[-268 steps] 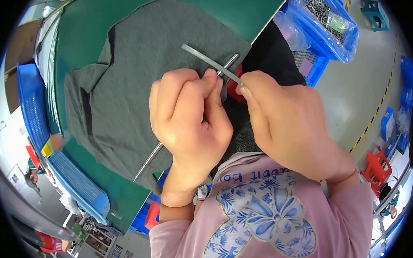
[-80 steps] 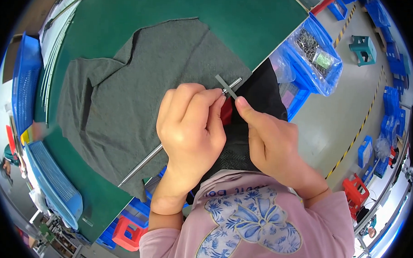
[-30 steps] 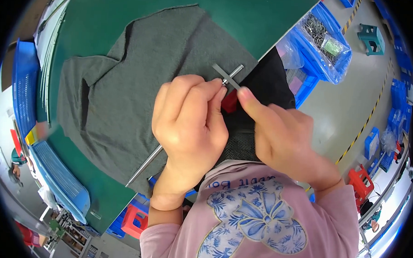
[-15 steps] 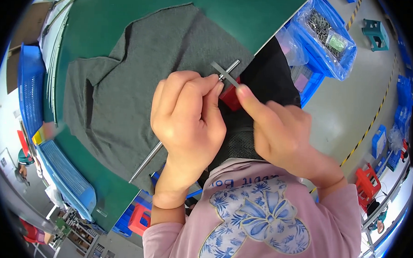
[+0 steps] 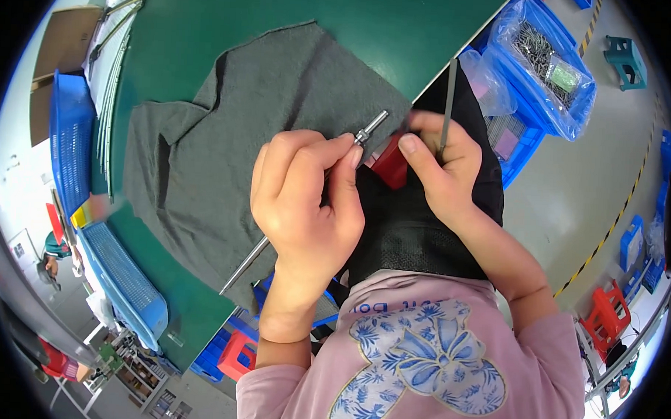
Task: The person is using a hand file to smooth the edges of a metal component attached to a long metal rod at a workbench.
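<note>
My left hand [image 5: 303, 197] is closed around a long, thin metal rod [image 5: 243, 267], pinching it between thumb and forefinger just below a stepped collar. The rod slants over the grey cloth [image 5: 227, 132]; its tip sticks out past my fingers, and its other end points toward the table's near edge. In my right hand [image 5: 453, 169] a thin, flat grey metal strip [image 5: 449, 103] stands almost upright, apart from the rod. My right fingers are curled and partly blurred. Between my hands, a red block-like thing [image 5: 392, 166] lies against the black cloth [image 5: 394, 234] on my lap.
Cloth covers part of the green table [image 5: 401, 27]. Beyond its right edge stands a blue bin [image 5: 585, 96] with bagged metal parts. Blue baskets [image 5: 123, 272] line the left side, near long rods [image 5: 111, 120]. A red stool [image 5: 607, 311] and a green stool [image 5: 626, 63] stand at right.
My right hand has lifted the strip off the rod, moving it right and turning it from lying across the rod to nearly upright. My left hand keeps its grip on the rod.
</note>
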The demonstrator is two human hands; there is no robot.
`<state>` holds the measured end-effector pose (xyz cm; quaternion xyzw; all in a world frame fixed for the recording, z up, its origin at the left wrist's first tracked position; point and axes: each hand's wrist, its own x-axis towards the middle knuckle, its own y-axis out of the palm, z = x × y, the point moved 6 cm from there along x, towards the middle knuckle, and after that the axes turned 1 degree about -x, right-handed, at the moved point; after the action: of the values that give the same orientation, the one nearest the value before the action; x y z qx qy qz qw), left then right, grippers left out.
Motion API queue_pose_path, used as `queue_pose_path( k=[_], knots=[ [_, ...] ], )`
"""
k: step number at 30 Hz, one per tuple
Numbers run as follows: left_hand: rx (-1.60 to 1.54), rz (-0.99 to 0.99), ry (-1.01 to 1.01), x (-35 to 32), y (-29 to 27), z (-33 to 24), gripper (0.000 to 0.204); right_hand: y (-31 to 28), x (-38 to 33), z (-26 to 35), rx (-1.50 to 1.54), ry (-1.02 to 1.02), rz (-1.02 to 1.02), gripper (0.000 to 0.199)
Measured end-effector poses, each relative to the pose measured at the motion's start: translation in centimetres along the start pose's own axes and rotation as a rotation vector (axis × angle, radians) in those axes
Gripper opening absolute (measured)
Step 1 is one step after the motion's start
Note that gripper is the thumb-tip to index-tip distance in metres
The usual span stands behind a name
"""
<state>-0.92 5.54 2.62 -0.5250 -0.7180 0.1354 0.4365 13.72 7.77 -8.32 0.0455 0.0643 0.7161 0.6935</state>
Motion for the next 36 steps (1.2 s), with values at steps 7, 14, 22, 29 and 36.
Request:
queue_pose_path(
  k=[7, 14, 22, 29, 36],
  knots=[
    [0.007, -0.017, -0.032, -0.3, 0.1, 0.1, 0.017, 2.0, -0.1, 4.3, 0.06, -0.089, -0.094, 0.014],
    [-0.026, -0.012, -0.032, -0.2, 0.3, 0.3, 0.017, 0.5, 0.8, 5.2, -0.144, -0.104, -0.33, 0.018],
    [0.065, 0.079, 0.032, 0.4, 0.6, -0.2, 0.018, -0.4, 0.5, 4.9, -0.16, -0.159, -0.076, 0.017],
    [-0.011, -0.055, 0.063, 0.2, -1.5, -1.9, 0.018, 3.8, 1.3, 6.4, 0.089, -0.056, 0.223, 0.01],
    [0.067, -0.305, 0.24, -2.1, -3.0, -3.7, 0.023, 3.7, 1.9, 6.5, 0.119, 0.004, 0.293, 0.012]
  ],
)
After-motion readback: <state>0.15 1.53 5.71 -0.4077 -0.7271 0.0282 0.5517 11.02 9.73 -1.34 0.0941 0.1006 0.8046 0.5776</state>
